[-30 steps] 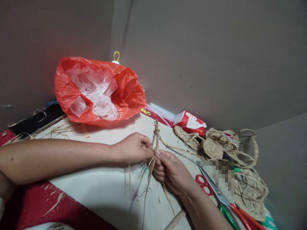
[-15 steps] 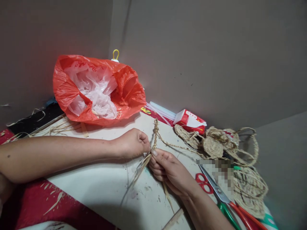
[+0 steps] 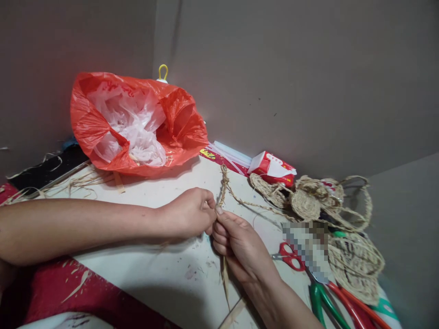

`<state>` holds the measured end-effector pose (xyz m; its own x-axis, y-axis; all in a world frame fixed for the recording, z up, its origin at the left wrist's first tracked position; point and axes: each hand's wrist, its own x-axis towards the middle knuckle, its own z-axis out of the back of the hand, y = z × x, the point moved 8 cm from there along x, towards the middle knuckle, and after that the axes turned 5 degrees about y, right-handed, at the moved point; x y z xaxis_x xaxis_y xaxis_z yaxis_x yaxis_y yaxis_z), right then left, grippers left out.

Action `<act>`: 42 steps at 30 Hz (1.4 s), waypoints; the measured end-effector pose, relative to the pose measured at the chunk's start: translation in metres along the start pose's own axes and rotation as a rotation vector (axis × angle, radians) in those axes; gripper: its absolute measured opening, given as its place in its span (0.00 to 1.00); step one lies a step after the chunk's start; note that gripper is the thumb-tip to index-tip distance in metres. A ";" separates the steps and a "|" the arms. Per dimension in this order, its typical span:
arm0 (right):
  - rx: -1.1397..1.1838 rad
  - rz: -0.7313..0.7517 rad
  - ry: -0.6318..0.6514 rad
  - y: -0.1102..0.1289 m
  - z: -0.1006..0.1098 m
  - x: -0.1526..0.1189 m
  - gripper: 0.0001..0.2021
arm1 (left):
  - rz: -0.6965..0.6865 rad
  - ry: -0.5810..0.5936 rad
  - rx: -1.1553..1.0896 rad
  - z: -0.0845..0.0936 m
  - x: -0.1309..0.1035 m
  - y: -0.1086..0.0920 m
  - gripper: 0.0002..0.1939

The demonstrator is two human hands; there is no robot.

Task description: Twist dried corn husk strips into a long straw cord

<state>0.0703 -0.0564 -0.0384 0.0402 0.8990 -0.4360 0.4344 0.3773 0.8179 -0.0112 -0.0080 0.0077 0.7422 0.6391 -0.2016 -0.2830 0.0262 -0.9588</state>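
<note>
A straw-coloured braided cord (image 3: pixel 223 185) rises between my hands, its narrow top loop standing above them and a long tail running right. My right hand (image 3: pixel 236 244) is closed, pinching the cord's lower end between thumb and index finger. Loose fibre strands (image 3: pixel 225 278) hang below that hand. My left hand (image 3: pixel 192 211) is closed too, its fingertips meeting the right thumb at the same spot. The strands between the left fingers are mostly hidden behind the hand.
At the back left sits a red plastic bag (image 3: pixel 85 123) with white plastic inside. Woven straw pieces (image 3: pixel 305 201) lie to the right, beside red-handled scissors (image 3: pixel 291 258) and larger green-and-red handles (image 3: pixel 320 297). A red-and-white packet (image 3: pixel 270 167) rests by the wall, and loose fibre (image 3: pixel 80 180) at left.
My left hand has moved down slightly against the right hand. The strands that stuck out lower left between the hands are now out of sight there. The view has shifted a little.
</note>
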 end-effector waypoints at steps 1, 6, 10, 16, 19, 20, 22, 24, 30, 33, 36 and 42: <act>0.019 -0.009 0.004 -0.001 -0.001 -0.001 0.23 | -0.012 -0.012 0.053 -0.001 -0.002 -0.001 0.04; 0.044 -0.008 0.016 -0.005 -0.005 -0.005 0.24 | -0.177 -0.107 0.423 -0.004 -0.011 -0.010 0.04; 0.013 0.035 0.007 -0.004 -0.007 -0.008 0.23 | -0.207 -0.106 0.526 -0.009 -0.010 -0.006 0.06; -0.026 0.080 -0.009 0.000 -0.007 -0.009 0.22 | -0.160 -0.052 0.565 -0.012 -0.014 -0.009 0.10; -0.061 0.072 0.016 0.002 -0.006 -0.009 0.21 | -0.164 -0.023 0.623 -0.003 -0.017 -0.024 0.05; -0.074 0.070 0.029 0.003 -0.006 -0.008 0.20 | -0.187 -0.048 0.642 0.003 -0.018 -0.031 0.03; -0.098 0.069 0.054 0.005 -0.006 -0.007 0.19 | -0.265 -0.151 0.645 0.017 -0.017 -0.043 0.04; -0.112 0.059 0.070 0.005 -0.006 -0.006 0.19 | -0.301 -0.200 0.572 0.026 -0.013 -0.043 0.06; -0.241 -0.032 0.163 0.005 -0.005 -0.003 0.17 | -0.086 0.198 0.173 -0.003 0.013 0.010 0.11; -0.330 -0.064 0.220 0.007 0.000 -0.001 0.16 | -0.131 0.249 0.168 -0.006 0.015 0.009 0.11; -0.417 -0.102 0.266 0.008 0.005 0.000 0.17 | -0.147 0.325 0.196 -0.008 0.014 0.003 0.11; -0.551 -0.093 0.303 0.010 0.007 0.000 0.17 | -0.142 0.346 0.336 -0.008 0.016 0.003 0.11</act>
<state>0.0815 -0.0538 -0.0328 -0.2671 0.8497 -0.4546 -0.1058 0.4431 0.8902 0.0040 -0.0038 -0.0001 0.9294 0.3207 -0.1829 -0.3024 0.3772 -0.8754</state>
